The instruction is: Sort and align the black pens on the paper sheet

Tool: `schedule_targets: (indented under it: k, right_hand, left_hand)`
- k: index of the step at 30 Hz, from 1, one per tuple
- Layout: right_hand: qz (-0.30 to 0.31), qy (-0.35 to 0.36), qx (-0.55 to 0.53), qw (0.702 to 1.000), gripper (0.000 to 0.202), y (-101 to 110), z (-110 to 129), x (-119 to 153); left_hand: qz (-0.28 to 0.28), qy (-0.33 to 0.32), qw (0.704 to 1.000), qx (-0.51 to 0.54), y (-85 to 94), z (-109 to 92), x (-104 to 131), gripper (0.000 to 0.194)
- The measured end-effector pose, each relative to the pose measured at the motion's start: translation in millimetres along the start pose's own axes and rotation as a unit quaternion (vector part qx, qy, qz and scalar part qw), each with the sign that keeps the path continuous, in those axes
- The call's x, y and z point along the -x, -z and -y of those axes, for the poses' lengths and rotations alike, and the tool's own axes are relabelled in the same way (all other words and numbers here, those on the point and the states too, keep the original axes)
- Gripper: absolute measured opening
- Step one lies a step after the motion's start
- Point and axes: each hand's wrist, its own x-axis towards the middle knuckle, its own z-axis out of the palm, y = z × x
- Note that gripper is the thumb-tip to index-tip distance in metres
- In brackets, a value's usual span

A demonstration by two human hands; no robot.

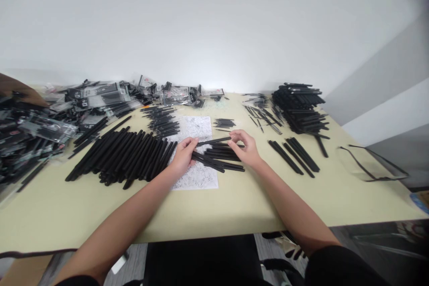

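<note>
Between my two hands lies a slim black pen-like stick [214, 141]. My left hand [182, 155] is closed around its left end, and more black sticks [209, 161] fan out to the right from beneath that palm. At the stick's right end, the thumb and fingers of my right hand [246, 148] pinch it. Below it, a loose row of black sticks [223, 152] lies partly on a speckled white sheet [197, 181]. Close to my left hand, a large heap of thicker black sticks [127, 156] lies side by side.
Clear packets with black labels [97, 94] pile up at the back left. Thin dark rods [162, 120] and shorter rods [224, 123] lie behind my hands. To the right are a tall stack of black sticks [300, 107], several separate sticks [284, 157] and eyeglasses [372, 178].
</note>
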Motion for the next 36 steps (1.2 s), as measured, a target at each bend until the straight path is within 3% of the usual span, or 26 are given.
schedule_targets:
  k: [5, 10, 15, 19, 23, 25, 28, 32, 36]
  right_hand:
    - [0.007, 0.015, 0.010, 1.000, 0.017, 0.7, -0.6, -1.8]
    - [0.054, 0.006, 0.018, 0.998, 0.036, 3.8, -1.3, -1.1]
    - [0.027, 0.006, -0.007, 1.000, 0.019, 4.3, -0.6, -0.8]
    - [0.048, -0.039, -0.025, 0.998, 0.021, 3.5, -0.4, -1.3]
    - [0.093, -0.098, -0.019, 0.991, 0.043, 4.6, -3.0, -0.7]
    - [0.100, -0.101, -0.015, 0.990, 0.046, 5.1, -3.9, -0.8]
    - [0.085, -0.098, -0.035, 0.991, 0.032, 4.9, -3.1, -1.9]
    - [0.094, -0.096, -0.049, 0.990, 0.029, 4.2, -0.5, -3.0]
    - [0.120, -0.103, -0.023, 0.987, 0.042, 4.5, 0.6, -3.0]
  left_hand:
    - [-0.002, -0.003, 1.000, -0.009, 0.7, 1.4, -0.3, 0.054]
    - [-0.005, -0.005, 0.999, -0.032, 0.0, 4.1, -0.3, 0.051]
    - [-0.009, -0.007, 1.000, -0.019, -0.9, 2.8, -0.7, 0.052]
    - [-0.005, -0.012, 1.000, -0.027, 0.2, 2.7, -0.3, 0.051]
    - [-0.002, -0.017, 0.998, -0.054, -0.2, 4.0, 0.4, 0.048]
    - [-0.003, -0.016, 0.998, -0.058, -0.9, 4.4, 0.1, 0.046]
    - [-0.009, -0.010, 0.999, -0.043, -1.2, 4.2, -0.9, 0.046]
    - [-0.009, -0.008, 0.999, -0.039, 0.2, 4.3, -1.2, 0.046]
    - [0.001, -0.012, 0.999, -0.045, 0.6, 4.4, 0.3, 0.047]
